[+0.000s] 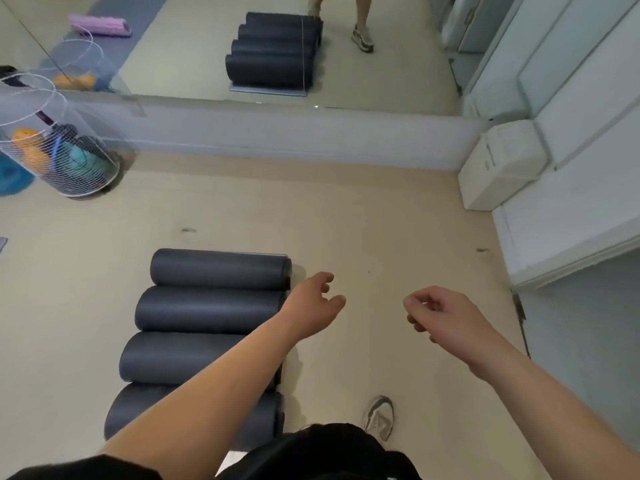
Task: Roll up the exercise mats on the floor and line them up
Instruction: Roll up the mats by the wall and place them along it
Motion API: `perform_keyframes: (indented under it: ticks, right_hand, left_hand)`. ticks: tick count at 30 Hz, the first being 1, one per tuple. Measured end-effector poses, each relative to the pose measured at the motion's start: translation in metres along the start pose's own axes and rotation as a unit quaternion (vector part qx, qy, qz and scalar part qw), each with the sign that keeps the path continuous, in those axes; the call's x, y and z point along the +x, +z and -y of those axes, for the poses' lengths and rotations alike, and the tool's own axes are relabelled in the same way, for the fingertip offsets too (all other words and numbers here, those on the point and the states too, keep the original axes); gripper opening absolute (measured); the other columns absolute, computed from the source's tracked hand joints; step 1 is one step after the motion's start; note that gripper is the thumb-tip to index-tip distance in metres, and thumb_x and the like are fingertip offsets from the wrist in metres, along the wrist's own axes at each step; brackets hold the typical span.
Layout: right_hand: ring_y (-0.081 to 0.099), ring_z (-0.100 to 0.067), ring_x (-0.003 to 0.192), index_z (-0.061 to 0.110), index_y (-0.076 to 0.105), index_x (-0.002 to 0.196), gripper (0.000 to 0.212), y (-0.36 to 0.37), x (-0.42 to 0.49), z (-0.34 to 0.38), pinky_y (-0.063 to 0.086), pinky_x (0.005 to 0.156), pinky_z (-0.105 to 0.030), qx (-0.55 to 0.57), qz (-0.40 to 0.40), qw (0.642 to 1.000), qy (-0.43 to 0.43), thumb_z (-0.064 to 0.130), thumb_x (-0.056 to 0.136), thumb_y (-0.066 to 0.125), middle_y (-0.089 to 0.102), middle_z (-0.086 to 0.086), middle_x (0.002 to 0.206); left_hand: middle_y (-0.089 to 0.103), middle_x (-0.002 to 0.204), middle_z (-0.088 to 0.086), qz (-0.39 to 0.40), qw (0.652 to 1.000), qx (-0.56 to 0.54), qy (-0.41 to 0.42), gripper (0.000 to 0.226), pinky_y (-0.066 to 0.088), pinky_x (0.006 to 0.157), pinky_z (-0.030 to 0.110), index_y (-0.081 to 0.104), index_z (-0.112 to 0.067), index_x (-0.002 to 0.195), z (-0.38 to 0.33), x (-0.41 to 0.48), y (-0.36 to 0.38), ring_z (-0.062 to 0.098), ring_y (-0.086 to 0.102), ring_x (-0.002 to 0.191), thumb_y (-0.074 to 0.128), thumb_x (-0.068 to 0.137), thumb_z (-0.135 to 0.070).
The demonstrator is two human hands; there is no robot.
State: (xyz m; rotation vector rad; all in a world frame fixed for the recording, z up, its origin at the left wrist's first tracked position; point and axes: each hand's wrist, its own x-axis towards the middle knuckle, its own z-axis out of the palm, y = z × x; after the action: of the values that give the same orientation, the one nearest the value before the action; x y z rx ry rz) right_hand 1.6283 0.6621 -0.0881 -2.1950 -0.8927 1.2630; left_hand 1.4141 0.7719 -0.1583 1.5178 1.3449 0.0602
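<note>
Left hand (317, 301): empty, fingers loosely half-curled, hanging over bare floor (381, 220) just beside the right ends of the rolls.
Right hand (441, 315): also empty and loosely curled, well apart from the rolls, out over the floor.
Why nothing is held: as I read it, the rolls keep their shape under their own weight, so neither hand has to steady them.
Rolled mats (207, 313): four dark grey rolls lie on the floor side by side, each touching the next. The row runs away from me toward the mirror (381, 64).
Alignment: the right ends look roughly flush. The left ends look staggered, though I cannot tell how much of that is the wide lens.
Farthest roll (218, 270): a thin flap lies flat on the floor along its far side. I judge the loose edge sits at the bottom so the roll cannot spring open.
Stance: one shoe (379, 415) is planted right of the row, near its closest end.
Progress: this row looks finished to me. The mirror shows a purple mat (114, 46) lying flat, so more work may remain.
Surroundings: a mesh basket (69, 161) of coloured gear stands at the left. A white box (502, 164) sits by the right wall.
</note>
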Motion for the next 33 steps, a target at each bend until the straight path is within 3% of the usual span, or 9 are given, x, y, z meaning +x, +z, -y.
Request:
perform_keyframes:
  ticks: [7,10,13,19,22,27,29,31,33]
  right_hand:
    - [0.072,-0.019,0.086,0.020,0.073,0.098,0.018,-0.037,0.124,0.081,0.051,0.073,-0.031,-0.115,0.126,0.984,-0.044,0.036,0.100,0.066,0.077,-0.007,0.099]
    - [0.073,-0.023,0.090,0.019,0.073,0.099,0.019,-0.011,0.176,0.131,0.051,0.073,-0.031,-0.159,0.179,0.968,-0.073,0.036,0.100,0.066,0.078,-0.007,0.099]
    - [0.073,-0.024,0.089,0.017,0.073,0.097,0.020,0.028,0.231,0.170,0.051,0.073,-0.031,-0.197,0.226,0.949,-0.097,0.035,0.100,0.066,0.078,-0.008,0.099]
    - [0.068,-0.021,0.078,0.025,0.072,0.097,0.018,0.109,0.359,0.207,0.051,0.071,-0.031,-0.268,0.303,0.906,-0.125,0.041,0.098,0.065,0.077,-0.010,0.098]
    - [0.071,-0.022,0.082,0.026,0.074,0.097,0.017,0.145,0.426,0.201,0.052,0.070,-0.030,-0.278,0.322,0.896,-0.130,0.041,0.098,0.066,0.077,-0.006,0.095]
    - [0.074,-0.026,0.095,0.024,0.074,0.098,0.015,0.238,0.553,0.148,0.053,0.071,-0.030,-0.314,0.374,0.860,-0.147,0.037,0.099,0.065,0.078,-0.003,0.096]
    - [0.073,-0.029,0.096,0.025,0.073,0.098,0.012,0.279,0.596,0.126,0.053,0.071,-0.031,-0.321,0.382,0.850,-0.168,0.034,0.099,0.064,0.078,-0.006,0.098]
    - [0.073,-0.029,0.096,0.027,0.072,0.099,0.010,0.326,0.645,0.090,0.053,0.072,-0.032,-0.319,0.397,0.839,-0.193,0.032,0.099,0.064,0.077,-0.005,0.098]
    - [0.072,-0.025,0.095,0.027,0.072,0.102,0.010,0.373,0.690,0.053,0.053,0.075,-0.031,-0.325,0.411,0.824,-0.217,0.032,0.100,0.064,0.075,-0.003,0.098]
  left_hand:
    - [0.058,0.148,0.000,-0.101,0.988,-0.083,-0.079,0.062,0.044,0.095,0.024,0.046,-0.023,0.157,-0.031,0.044,-0.022,0.008,0.059,0.113,0.067,0.100,-0.036]
    - [0.063,0.133,-0.004,-0.153,0.974,-0.105,-0.128,0.050,0.044,0.096,0.025,0.054,-0.022,0.148,-0.017,0.067,-0.052,0.014,0.060,0.116,0.065,0.101,-0.035]
    - [0.058,0.107,-0.009,-0.200,0.956,-0.117,-0.178,0.017,0.047,0.093,0.032,0.054,-0.028,0.112,0.009,0.107,-0.077,0.014,0.054,0.100,0.064,0.100,-0.032]
    - [0.060,0.108,-0.006,-0.219,0.935,-0.154,-0.234,0.016,0.047,0.089,0.031,0.053,-0.025,0.110,0.072,0.226,-0.097,0.012,0.051,0.095,0.063,0.100,-0.034]
    - [0.050,0.110,-0.010,-0.222,0.921,-0.182,-0.264,0.020,0.041,0.085,0.025,0.044,-0.029,0.109,0.107,0.285,-0.089,0.012,0.046,0.096,0.062,0.102,-0.034]
    - [0.051,0.095,-0.013,-0.246,0.879,-0.244,-0.328,0.018,0.040,0.068,0.021,0.049,-0.025,0.118,0.200,0.397,-0.050,0.005,0.047,0.079,0.055,0.108,-0.039]
    - [0.054,0.097,-0.009,-0.277,0.855,-0.265,-0.349,0.036,0.042,0.076,0.028,0.056,-0.014,0.129,0.241,0.433,-0.040,0.008,0.050,0.082,0.046,0.111,-0.044]
    - [0.056,0.097,-0.006,-0.305,0.826,-0.282,-0.381,0.052,0.042,0.068,0.027,0.049,-0.006,0.146,0.294,0.477,-0.022,0.006,0.050,0.078,0.040,0.112,-0.045]
    - [0.060,0.114,0.003,-0.328,0.795,-0.302,-0.411,0.057,0.043,0.062,0.028,0.038,-0.005,0.155,0.346,0.514,-0.008,0.011,0.055,0.082,0.039,0.112,-0.043]
